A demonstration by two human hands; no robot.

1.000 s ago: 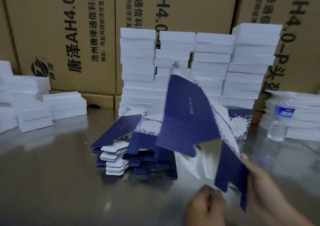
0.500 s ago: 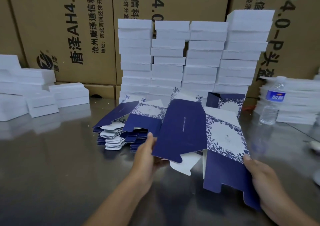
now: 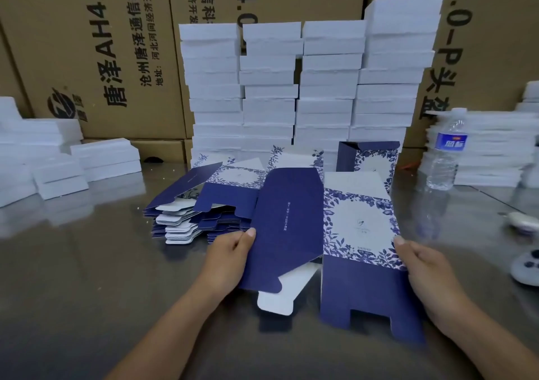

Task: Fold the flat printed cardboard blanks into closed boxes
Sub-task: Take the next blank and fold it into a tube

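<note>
Cardboard blank [image 3: 288, 228], dark blue with a white flowered panel, is held partly opened above the counter [image 3: 87, 277], pinched at its side edges by the left hand [image 3: 230, 254] and right hand [image 3: 423, 271].

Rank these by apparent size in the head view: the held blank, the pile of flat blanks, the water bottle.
1. held blank, though it is nearest the camera
2. pile of flat blanks, partly hidden behind it
3. water bottle, clearly smallest
</note>
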